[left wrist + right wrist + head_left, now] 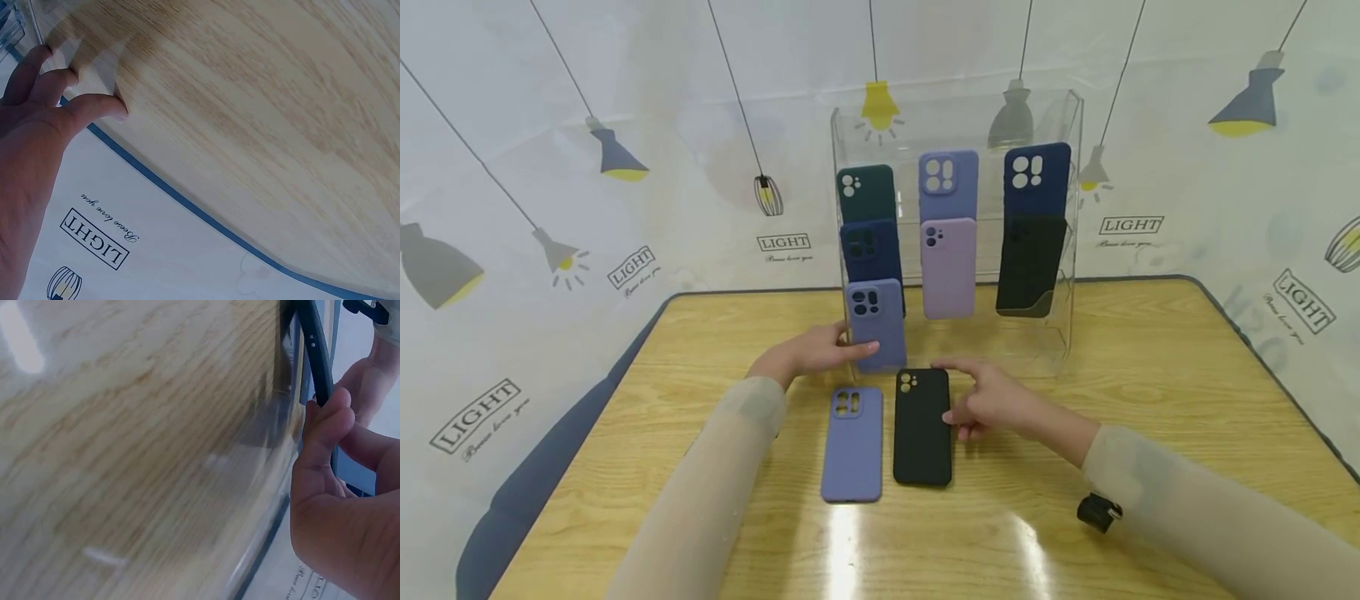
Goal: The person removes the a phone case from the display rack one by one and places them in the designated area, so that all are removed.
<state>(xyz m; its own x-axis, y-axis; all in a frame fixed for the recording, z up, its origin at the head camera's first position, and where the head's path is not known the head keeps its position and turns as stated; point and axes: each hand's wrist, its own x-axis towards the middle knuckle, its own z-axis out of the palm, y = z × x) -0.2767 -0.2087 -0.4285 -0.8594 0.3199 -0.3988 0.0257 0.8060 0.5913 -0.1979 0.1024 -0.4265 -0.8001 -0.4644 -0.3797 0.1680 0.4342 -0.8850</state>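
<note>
By my judgement, you are at the step of picking up the black phone case (922, 437). It is near the middle of the bench (1150, 358), just in front of the clear display stand (958, 129). Your right hand (992, 400) pinches it by the edge, with the thumb and fingers almost closed; I cannot tell if the case is already lifted.

Your left hand (805, 352) is at the lower left corner of the stand, half open. The thumb lies over the lavender case (880, 327) on the lowest tier, but I cannot tell whether it grips this case or only steadies the stand.

The next move probably calls for a firm pinch and a level lift, without touching the violet-blue case (852, 454), which lies apart to the left of the black one, nearer to you than your left hand.
</note>
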